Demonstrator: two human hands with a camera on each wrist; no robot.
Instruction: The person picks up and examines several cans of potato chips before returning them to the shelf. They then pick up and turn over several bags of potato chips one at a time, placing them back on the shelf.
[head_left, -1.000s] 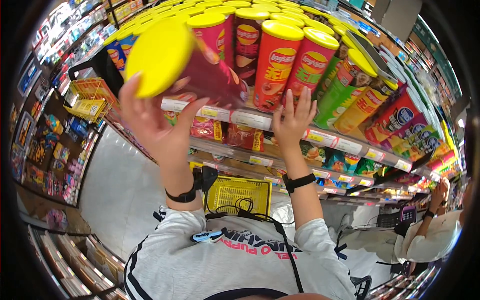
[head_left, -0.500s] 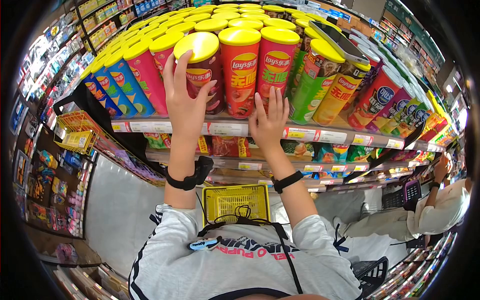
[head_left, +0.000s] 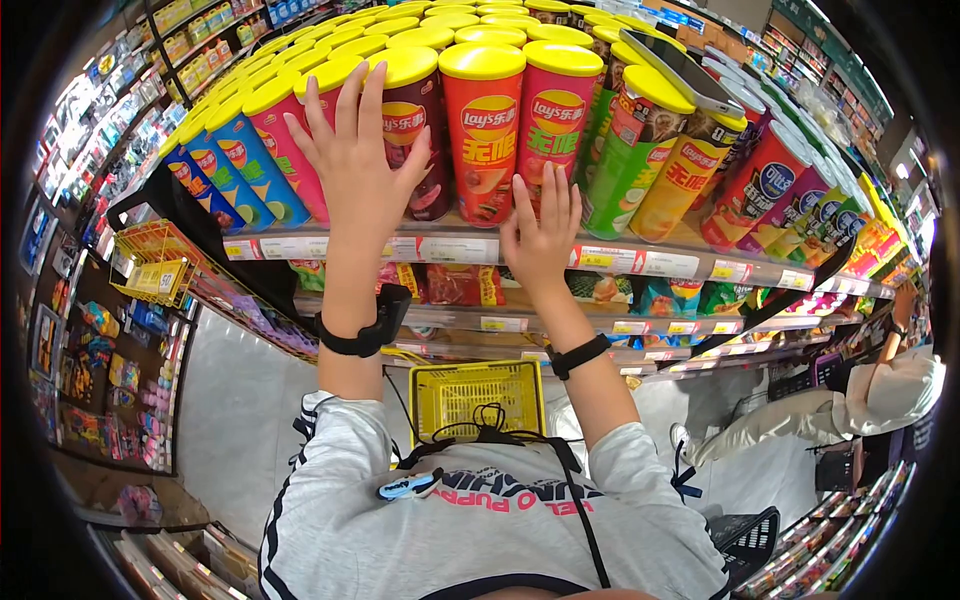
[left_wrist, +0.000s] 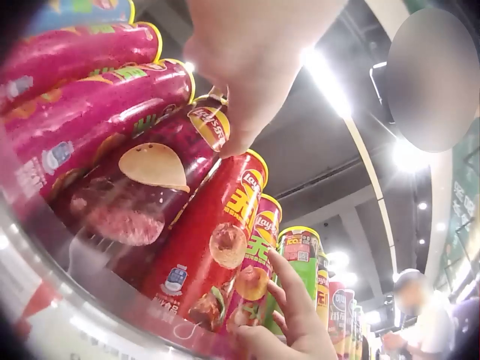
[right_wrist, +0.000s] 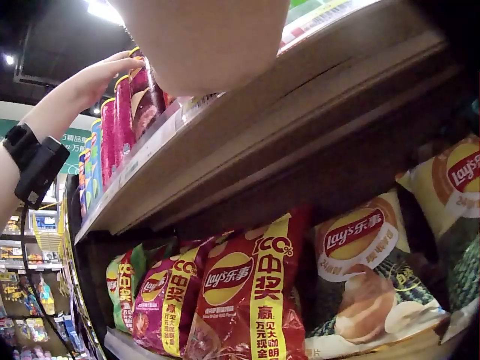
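Note:
A dark maroon Lay's chip can (head_left: 403,120) with a yellow lid stands upright in the front row of the shelf. My left hand (head_left: 362,165) is right in front of it, fingers spread and pointing up, thumb apart near the can's right side. In the left wrist view the maroon can (left_wrist: 112,195) shows beneath that hand (left_wrist: 251,52). My right hand (head_left: 542,235) has its fingers extended, with the tips at the lower part of a magenta Lay's can (head_left: 556,115). Between the hands stands a red Lay's can (head_left: 483,130).
Pink cans (head_left: 285,150) and blue cans (head_left: 245,180) line the left; a green can (head_left: 625,160) stands on the right. A phone (head_left: 680,75) lies on the lids. Chip bags (right_wrist: 244,300) fill the lower shelf. Below is a yellow basket (head_left: 475,400). Another person (head_left: 890,395) is at right.
The maroon can, tilted in my left hand a second ago, now stands upright in the row. My left hand has let go, its fingers spreading leftward. The right hand stays at the magenta can.

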